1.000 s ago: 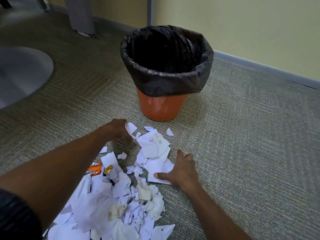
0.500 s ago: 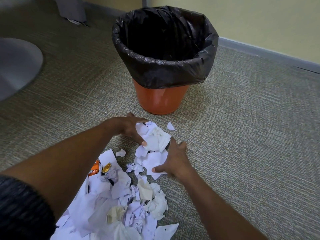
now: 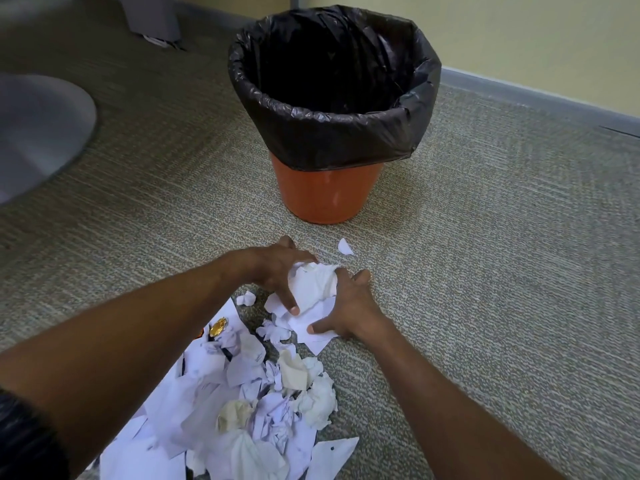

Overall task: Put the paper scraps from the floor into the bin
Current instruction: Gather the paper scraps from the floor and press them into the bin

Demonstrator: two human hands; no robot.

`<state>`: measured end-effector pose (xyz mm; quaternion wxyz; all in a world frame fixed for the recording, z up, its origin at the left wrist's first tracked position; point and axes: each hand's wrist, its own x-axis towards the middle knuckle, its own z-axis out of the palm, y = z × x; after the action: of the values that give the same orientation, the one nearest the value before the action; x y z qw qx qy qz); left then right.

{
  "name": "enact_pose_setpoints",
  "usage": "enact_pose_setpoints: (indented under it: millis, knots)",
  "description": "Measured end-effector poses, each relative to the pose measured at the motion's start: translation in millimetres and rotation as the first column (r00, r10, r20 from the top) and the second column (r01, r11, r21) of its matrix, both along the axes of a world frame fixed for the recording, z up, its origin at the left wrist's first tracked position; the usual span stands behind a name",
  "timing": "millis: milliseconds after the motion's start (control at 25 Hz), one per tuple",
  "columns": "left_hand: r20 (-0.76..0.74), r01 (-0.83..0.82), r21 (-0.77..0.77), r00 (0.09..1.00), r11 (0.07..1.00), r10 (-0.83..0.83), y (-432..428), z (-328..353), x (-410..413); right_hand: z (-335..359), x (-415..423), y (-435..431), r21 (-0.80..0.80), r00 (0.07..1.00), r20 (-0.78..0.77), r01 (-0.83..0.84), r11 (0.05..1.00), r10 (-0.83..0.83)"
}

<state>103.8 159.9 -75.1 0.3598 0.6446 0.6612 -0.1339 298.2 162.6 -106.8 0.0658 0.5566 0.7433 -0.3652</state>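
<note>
Gathering in progress: left hand (image 3: 277,271) and right hand (image 3: 349,306) close in from either side on a wad of paper scraps (image 3: 315,284), low over the carpet floor (image 3: 485,271).

- Left hand: fingers curled over the top and near side of the wad, one fingertip down on its lower edge.
- Right hand: fingers curved against the wad's far side, thumb spread on a flat white sheet (image 3: 317,332) lying under the hand.
- Just beyond both hands, one small loose scrap (image 3: 345,247) lies alone on the carpet.
- Further beyond the hands stands the orange bin (image 3: 325,195), upright, with a black bin liner (image 3: 332,133) folded over its rim. The inside is too dark to read.
- Beside the left wrist is a small crumpled scrap (image 3: 246,298).
- Behind the hands, between the forearms, sits the main pile of scraps (image 3: 259,393): torn white sheets and crumpled tissue, with a gold foil wrapper (image 3: 218,328) at the edge under the left forearm.
- Well off to the left hand's side is a grey round base (image 3: 38,126).
- A dark sleeve (image 3: 24,441) shows on the left arm.
</note>
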Motion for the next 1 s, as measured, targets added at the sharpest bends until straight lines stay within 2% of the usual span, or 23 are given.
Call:
enact_pose_setpoints:
  millis: [320,480,640,840,1000]
  knots:
    - [0.11,-0.082,0.214,0.992,0.973,0.059,-44,-24,14,-3,2,-14,0.025,0.993,-0.12,0.019,1.0,-0.016]
    - [0.177,-0.147,0.332,0.98,0.932,0.091,-61,-37,17,0,2,-16,0.035,0.994,-0.096,-0.039,0.999,0.042]
    - [0.17,-0.217,0.376,0.972,0.901,0.163,-69,-33,21,1,-2,-23,0.072,0.988,-0.138,-0.056,0.996,0.065]
    - [0.177,-0.302,0.378,0.951,0.875,0.251,-75,-28,26,3,-7,-26,0.094,0.992,-0.108,-0.062,0.994,0.072]
    - [0.167,-0.296,0.391,0.954,0.871,0.249,-80,-25,31,5,-7,-29,0.1,0.991,-0.119,-0.053,0.994,0.064]
